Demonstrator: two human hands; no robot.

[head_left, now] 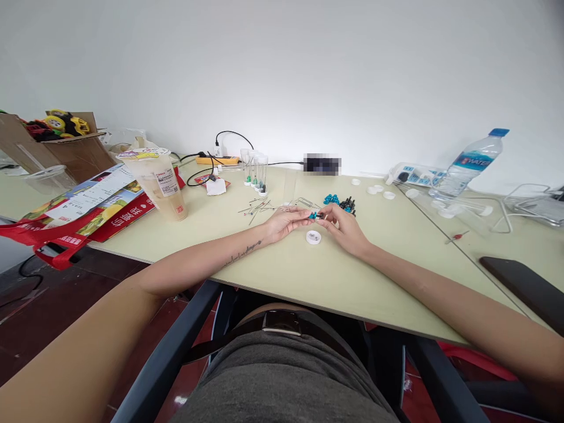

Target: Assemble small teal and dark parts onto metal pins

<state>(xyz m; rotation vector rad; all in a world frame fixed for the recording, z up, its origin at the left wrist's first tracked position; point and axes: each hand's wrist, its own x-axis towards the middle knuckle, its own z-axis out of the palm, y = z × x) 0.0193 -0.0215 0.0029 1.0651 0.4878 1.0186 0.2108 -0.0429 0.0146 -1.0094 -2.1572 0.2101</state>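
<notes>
Over the table, my left hand [284, 224] pinches a small blue plastic part [312, 215] between thumb and fingers. My right hand [344, 228] meets it from the other side, its fingers closed on a small black part [320, 216] that appears to touch the blue one. Just below them lies a white round cap [314, 237] with tiny pieces in it. Behind my right hand are a pile of blue parts [331, 200] and a pile of black parts [348, 205]. Several thin pin-like rods [259, 207] lie loose beyond my left hand.
Clear tubes [255, 170] stand at the back near a power strip [218, 160]. To the left are a drink cup [161, 185], a red bag [118, 220] and a cardboard box [77, 155]. White caps [374, 189], a water bottle [469, 164] and a dark phone-like slab [524, 288] lie right.
</notes>
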